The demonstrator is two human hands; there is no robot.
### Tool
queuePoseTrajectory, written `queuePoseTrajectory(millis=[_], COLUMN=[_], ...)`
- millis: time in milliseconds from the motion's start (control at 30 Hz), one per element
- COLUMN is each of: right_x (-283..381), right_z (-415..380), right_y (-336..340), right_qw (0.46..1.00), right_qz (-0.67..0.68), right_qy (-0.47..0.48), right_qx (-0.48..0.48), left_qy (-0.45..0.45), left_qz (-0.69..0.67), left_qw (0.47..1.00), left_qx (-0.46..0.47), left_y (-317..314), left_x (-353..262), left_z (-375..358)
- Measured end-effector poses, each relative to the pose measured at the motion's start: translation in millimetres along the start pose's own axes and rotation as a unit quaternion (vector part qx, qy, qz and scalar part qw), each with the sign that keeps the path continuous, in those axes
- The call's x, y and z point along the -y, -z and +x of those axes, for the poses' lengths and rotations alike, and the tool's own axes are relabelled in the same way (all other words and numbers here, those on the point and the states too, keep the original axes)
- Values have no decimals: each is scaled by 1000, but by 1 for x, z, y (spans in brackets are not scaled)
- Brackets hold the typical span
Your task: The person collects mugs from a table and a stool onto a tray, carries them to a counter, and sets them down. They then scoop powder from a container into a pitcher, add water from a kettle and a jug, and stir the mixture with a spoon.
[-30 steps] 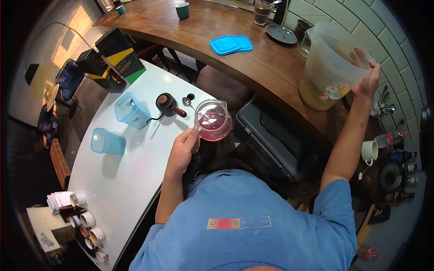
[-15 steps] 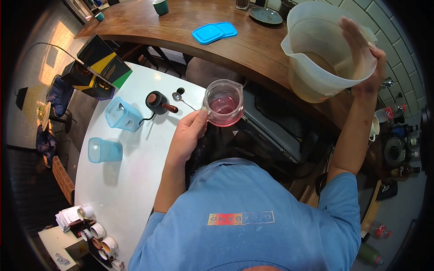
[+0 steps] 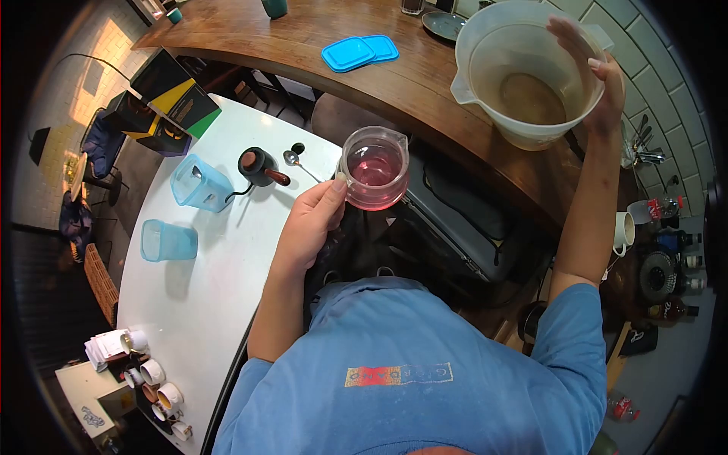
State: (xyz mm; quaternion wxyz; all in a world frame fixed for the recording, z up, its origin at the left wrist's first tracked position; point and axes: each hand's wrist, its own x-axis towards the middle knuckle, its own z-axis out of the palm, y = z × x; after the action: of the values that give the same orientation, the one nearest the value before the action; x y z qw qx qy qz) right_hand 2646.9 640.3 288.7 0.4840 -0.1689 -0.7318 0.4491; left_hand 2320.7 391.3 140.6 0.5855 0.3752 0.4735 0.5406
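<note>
My left hand [image 3: 315, 220] grips the handle of a small glass jug [image 3: 374, 168] that holds pink liquid. A spoon [image 3: 301, 165] lies on the white counter just beyond this hand. My right hand [image 3: 607, 95] is wrapped round the far side of a large translucent pitcher [image 3: 519, 76], its fingers partly seen through the wall. The pitcher is over the wooden counter's edge, its opening facing me, with a little brownish liquid or tint at its bottom. Beside the spoon stands a small dark pot [image 3: 258, 166] with a wooden handle.
Two light blue containers [image 3: 168, 240] stand on the white counter [image 3: 220, 303], with dark boxes [image 3: 171, 95] at its far corner and several cups [image 3: 168, 396] at lower left. Blue lids [image 3: 349, 54] and a plate [image 3: 443, 26] lie on the wooden counter [image 3: 303, 34].
The large pitcher and my right hand have moved left and slightly up in the view. The pitcher's opening faces me more. The glass jug has barely shifted.
</note>
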Motion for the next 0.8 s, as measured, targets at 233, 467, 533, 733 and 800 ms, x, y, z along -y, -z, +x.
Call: queuePoseTrajectory(millis=[233,467,533,733,800], right_x=[-35,-3,-5,0,4], right_z=[6,-3,-4,1,3], right_y=[23,-13,-13,-43,-47], right_qw=[981,995,996,999,999], right_qz=[188,-3,-19,-46,-41], right_qy=[-14,-82,-76,-4,-17], right_qx=[-50,-55,-36,14,7], left_qy=[25,8,22,20,25], left_qz=[26,-18,-2,-7,-8], left_qw=[999,1000,1000,1000,999], left_qx=[-28,-6,-5,17,28], left_y=[-17,-10,-10,-9,-8], left_x=[6,13,10,8,6], left_z=[13,20,21,29,31])
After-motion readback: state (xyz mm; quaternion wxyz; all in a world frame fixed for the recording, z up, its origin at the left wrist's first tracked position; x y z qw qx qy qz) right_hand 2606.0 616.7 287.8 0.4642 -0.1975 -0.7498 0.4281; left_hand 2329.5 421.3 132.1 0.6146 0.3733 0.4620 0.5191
